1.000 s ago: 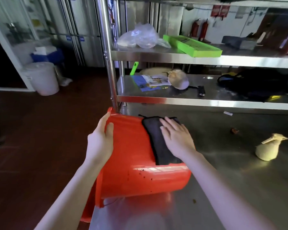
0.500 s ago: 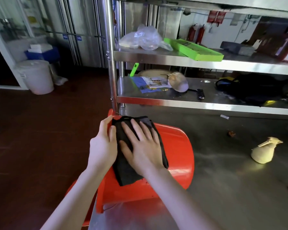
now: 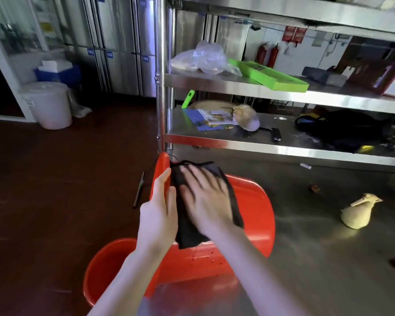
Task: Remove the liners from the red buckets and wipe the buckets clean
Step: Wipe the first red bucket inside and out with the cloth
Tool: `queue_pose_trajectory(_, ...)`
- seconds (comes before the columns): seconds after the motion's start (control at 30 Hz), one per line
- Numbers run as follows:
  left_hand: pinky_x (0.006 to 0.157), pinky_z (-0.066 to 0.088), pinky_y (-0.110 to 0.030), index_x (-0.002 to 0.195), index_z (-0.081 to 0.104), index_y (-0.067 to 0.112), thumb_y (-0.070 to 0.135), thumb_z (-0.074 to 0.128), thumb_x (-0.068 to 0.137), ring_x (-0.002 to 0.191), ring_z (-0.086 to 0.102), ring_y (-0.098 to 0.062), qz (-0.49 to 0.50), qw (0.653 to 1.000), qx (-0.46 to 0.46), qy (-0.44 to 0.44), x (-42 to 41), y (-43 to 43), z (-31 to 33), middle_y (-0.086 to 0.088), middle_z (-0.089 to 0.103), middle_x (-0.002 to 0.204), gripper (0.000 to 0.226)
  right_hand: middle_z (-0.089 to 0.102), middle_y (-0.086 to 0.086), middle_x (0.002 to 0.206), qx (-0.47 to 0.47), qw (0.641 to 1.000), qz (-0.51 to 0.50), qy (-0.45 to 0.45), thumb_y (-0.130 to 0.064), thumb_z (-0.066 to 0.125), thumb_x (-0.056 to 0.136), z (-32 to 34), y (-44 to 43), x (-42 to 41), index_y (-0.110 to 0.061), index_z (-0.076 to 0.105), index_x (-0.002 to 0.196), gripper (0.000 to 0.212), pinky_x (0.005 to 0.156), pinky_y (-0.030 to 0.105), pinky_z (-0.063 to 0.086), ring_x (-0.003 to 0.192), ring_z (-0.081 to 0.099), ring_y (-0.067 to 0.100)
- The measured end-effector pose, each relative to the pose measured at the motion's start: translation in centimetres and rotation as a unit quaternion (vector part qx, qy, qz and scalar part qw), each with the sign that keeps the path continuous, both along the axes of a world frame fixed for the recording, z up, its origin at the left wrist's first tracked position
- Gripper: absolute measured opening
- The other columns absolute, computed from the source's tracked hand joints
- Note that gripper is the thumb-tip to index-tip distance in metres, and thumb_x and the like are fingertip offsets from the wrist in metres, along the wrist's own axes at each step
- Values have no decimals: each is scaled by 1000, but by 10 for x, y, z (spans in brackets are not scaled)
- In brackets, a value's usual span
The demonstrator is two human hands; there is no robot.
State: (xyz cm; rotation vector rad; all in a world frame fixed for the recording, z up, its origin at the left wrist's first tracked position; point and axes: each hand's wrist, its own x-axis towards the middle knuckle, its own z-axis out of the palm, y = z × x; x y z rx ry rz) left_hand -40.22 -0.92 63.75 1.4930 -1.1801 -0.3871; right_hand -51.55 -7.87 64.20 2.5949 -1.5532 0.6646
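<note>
A red bucket (image 3: 253, 210) lies on its side on the steel table (image 3: 317, 258), its rim toward the left edge. My right hand (image 3: 205, 197) presses a black cloth (image 3: 188, 233) flat against the bucket's side, fingers spread and blurred. My left hand (image 3: 160, 208) rests against the bucket near its rim, fingers straight, touching the cloth's edge. A second red bucket (image 3: 105, 265) stands on the floor below the table's left edge, partly hidden by my left forearm.
A tan cloth pouch (image 3: 357, 213) lies on the table to the right. A steel shelf rack (image 3: 283, 144) with a green tray (image 3: 269, 76) and clear plastic bag (image 3: 203, 60) stands behind. A white bin (image 3: 48, 106) sits on the floor at left.
My right hand slid the black cloth leftward along the bucket toward the rim, next to my left hand. The view tilted down, showing the second bucket on the floor.
</note>
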Motion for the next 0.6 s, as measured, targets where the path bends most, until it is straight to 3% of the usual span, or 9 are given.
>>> queue_pose_trajectory(0.07,56,43,-4,140,43,39,31,41,102,67,64,9,-10,1000,-5,9,2,3,-3,25,63,69,39,36,-10,154,-5,999,37,1,-52,16,98,4,6,8,-34,36,148,57,114,40,26,141,34,18)
queue_pose_trajectory(0.1,56,42,-4,139,42,41,33,40,101,66,64,9,-14,1000,-10,5,2,5,-4,25,63,70,39,36,-9,155,-4,999,38,0,-52,17,98,4,7,2,-34,36,149,57,115,40,26,141,34,18)
queue_pose_trajectory(0.17,45,37,-8,138,41,44,37,39,100,45,56,-2,-26,999,-27,-19,-1,11,-4,13,60,55,39,37,-8,154,-7,1000,8,-7,-54,19,97,-3,5,-23,-35,36,148,57,115,40,27,141,36,19)
queue_pose_trajectory(0.23,38,31,-14,140,37,48,43,37,97,33,38,-7,-46,998,-40,-27,-4,21,-11,6,49,47,43,40,-5,153,8,998,-62,-20,-53,25,98,-12,-3,-58,-35,39,147,54,115,40,28,139,39,20)
queue_pose_trajectory(0.33,37,31,-16,143,27,55,47,35,94,33,36,-6,-76,996,-40,-23,-4,40,-25,8,47,46,50,39,-7,154,129,970,-191,-79,-50,30,101,-20,-24,-119,-36,41,146,48,115,37,26,140,37,20)
queue_pose_trajectory(0.43,39,32,-9,143,22,59,44,34,95,34,41,-4,-82,995,-48,-31,-3,50,-30,16,53,50,52,33,-11,156,245,934,-234,-109,-53,23,99,-10,-40,-135,-38,38,146,51,116,40,26,142,31,19)
queue_pose_trajectory(0.5,38,30,-11,142,22,61,46,34,95,34,37,-5,-79,995,-56,-34,0,51,-32,10,48,47,51,34,-14,154,207,955,-204,-58,-53,22,99,-3,-41,-104,-40,37,145,50,116,41,25,142,32,16)
queue_pose_trajectory(0.6,38,27,-13,143,25,58,47,32,95,34,32,-5,-75,995,-53,-38,5,49,-37,5,43,45,50,39,-15,152,90,994,-64,-16,-53,25,98,8,-21,-31,-40,37,145,50,113,38,29,138,38,15)
